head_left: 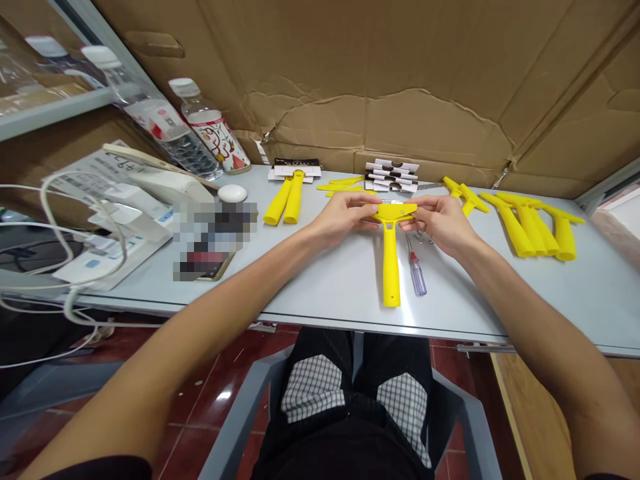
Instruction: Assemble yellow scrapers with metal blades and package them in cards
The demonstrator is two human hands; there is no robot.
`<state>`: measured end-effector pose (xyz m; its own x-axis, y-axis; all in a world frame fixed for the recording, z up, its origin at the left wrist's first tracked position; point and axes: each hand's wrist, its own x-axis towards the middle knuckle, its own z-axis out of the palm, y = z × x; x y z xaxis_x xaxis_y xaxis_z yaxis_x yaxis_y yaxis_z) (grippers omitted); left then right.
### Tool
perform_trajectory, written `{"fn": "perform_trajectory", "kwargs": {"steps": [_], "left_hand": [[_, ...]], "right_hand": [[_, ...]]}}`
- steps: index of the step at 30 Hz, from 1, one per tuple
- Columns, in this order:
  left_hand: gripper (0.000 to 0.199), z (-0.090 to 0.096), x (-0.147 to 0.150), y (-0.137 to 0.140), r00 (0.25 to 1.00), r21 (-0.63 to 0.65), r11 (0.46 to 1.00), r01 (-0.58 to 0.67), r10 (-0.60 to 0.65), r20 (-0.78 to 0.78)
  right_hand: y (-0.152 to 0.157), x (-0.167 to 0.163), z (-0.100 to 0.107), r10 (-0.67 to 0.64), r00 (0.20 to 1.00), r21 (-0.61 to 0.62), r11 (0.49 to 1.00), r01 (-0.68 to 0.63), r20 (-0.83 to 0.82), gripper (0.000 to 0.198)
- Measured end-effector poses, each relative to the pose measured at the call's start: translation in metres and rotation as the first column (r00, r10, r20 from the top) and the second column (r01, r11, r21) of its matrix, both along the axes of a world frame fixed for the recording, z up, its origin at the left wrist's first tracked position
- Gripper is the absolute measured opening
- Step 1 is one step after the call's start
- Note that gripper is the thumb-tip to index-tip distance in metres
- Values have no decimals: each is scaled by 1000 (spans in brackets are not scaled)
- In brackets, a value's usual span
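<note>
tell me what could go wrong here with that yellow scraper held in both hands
The left hand and right hand pinch the scraper at its head, so a finger could slip onto the blade edge. The screwdriver and small screws lie loose under the right hand and might be knocked off the table.

Glossy yellow plastic scraper (pixel 391 247), smooth pale table (pixel 325 287), creased matt cardboard (pixel 400 87)

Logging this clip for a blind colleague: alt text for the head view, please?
Both hands, left hand and right hand, hold the head of a yellow scraper over a grey table. A screwdriver lies beside it.
</note>
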<state>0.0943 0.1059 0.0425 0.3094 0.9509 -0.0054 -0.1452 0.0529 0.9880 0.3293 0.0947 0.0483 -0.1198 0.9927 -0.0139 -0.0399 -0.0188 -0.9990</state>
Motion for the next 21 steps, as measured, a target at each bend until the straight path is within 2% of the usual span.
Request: {"fn": "perform_trajectory", "kwargs": {"steps": [2,16,21], "left_hand": [[13,3,0,0,1000,-51,999,2,-1,14],[12,12,-1,-2,999,-83,995,-51,52,11],[12,6,-5,3,999,-16,999,-38,38,-8]], "right_hand": [[-1,-1,2,-3,1000,-3,1000,3,-1,11],[-1,0,2,30,999,11,1000,-29,-13,10],[-2,0,2,54,998,17,998,-54,-19,7]]}}
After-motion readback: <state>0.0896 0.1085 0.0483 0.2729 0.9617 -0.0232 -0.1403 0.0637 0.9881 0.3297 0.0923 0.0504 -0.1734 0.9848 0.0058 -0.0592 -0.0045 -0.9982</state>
